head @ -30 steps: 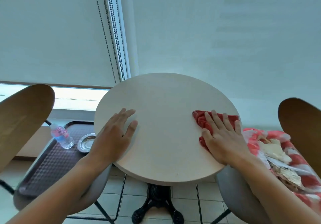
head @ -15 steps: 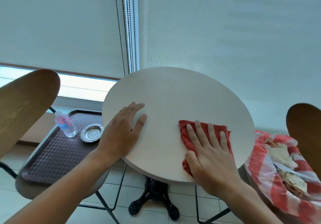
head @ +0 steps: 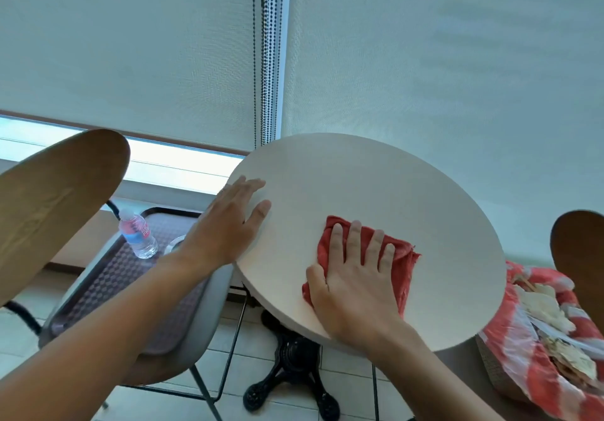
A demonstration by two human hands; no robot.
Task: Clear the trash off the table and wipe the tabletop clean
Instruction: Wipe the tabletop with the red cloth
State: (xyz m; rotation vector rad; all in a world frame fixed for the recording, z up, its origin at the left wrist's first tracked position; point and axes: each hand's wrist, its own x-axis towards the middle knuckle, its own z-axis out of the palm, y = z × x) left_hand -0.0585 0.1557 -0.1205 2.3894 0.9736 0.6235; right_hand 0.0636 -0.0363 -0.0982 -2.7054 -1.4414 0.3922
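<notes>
A round pale tabletop fills the middle of the view, bare except for a folded red cloth near its front edge. My right hand lies flat on the cloth with fingers spread, pressing it to the table. My left hand rests flat and open on the table's left edge, holding nothing. A red-and-white plastic bag with crumpled paper trash in it sits on the chair at the right.
A chair at the left carries a dark tray with a small water bottle and a metal ashtray, partly hidden by my left wrist. A wooden chair back rises at left, another at right. Roller blinds hang behind.
My right hand has slid the red cloth from the table's right side leftwards to the front middle. My left hand stays on the left edge. The view has shifted left.
</notes>
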